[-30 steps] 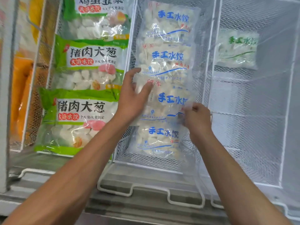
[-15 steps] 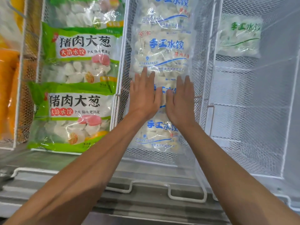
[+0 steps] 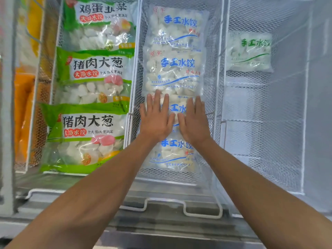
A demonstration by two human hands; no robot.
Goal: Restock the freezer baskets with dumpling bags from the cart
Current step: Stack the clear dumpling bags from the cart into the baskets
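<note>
Several clear dumpling bags with blue print lie in a row in the middle white wire basket (image 3: 218,72). My left hand (image 3: 156,119) and my right hand (image 3: 195,121) lie flat side by side, fingers straight, pressing on the third blue-print bag (image 3: 177,108). Another blue-print bag (image 3: 172,155) lies nearer me, partly under my wrists. Two more bags (image 3: 177,69) lie beyond my fingertips.
The left basket (image 3: 133,97) holds green-labelled dumpling bags (image 3: 89,130). The right basket (image 3: 303,108) holds one green-print bag (image 3: 249,51) at its far end, with bare mesh below it. Orange packs (image 3: 23,112) sit at the far left. Basket handles (image 3: 183,205) hang over the freezer's front rim.
A second ago my hands gripped the bag's edges while lowering it; now both lie flat and press it down. Over the last half second they have stayed in place.
</note>
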